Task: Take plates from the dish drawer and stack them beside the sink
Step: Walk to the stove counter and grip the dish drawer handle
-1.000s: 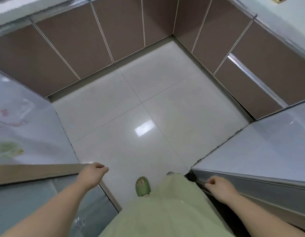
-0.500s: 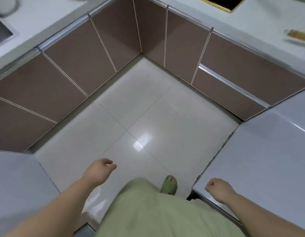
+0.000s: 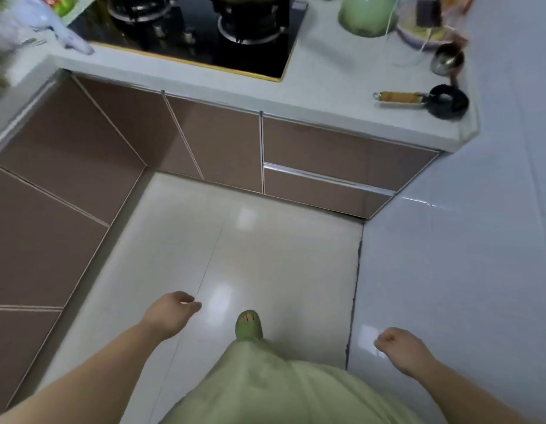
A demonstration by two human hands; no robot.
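A brown drawer front [image 3: 323, 191] with a silver handle rail sits closed, low in the cabinet run under the white counter [image 3: 327, 87], right of centre. No plates and no sink are in view. My left hand [image 3: 170, 313] hangs over the floor with its fingers loosely curled and nothing in it. Near the tiled wall at lower right, my right hand [image 3: 403, 347] is curled into a loose fist, also holding nothing. Both hands are far from the drawer.
A black gas hob [image 3: 192, 35] with pots sits on the counter, with a green pot [image 3: 366, 16], a steel ladle [image 3: 447, 59] and a small black pan [image 3: 446, 101] to its right. Brown cabinet doors [image 3: 51, 185] line the left. A glossy tiled wall [image 3: 464, 255] stands at right. My green slipper [image 3: 248, 325] is on the pale floor.
The view has swung up and right, bringing the hob and counter into sight. The grey surfaces beside my hands have dropped out of view. Both hands still hold nothing.
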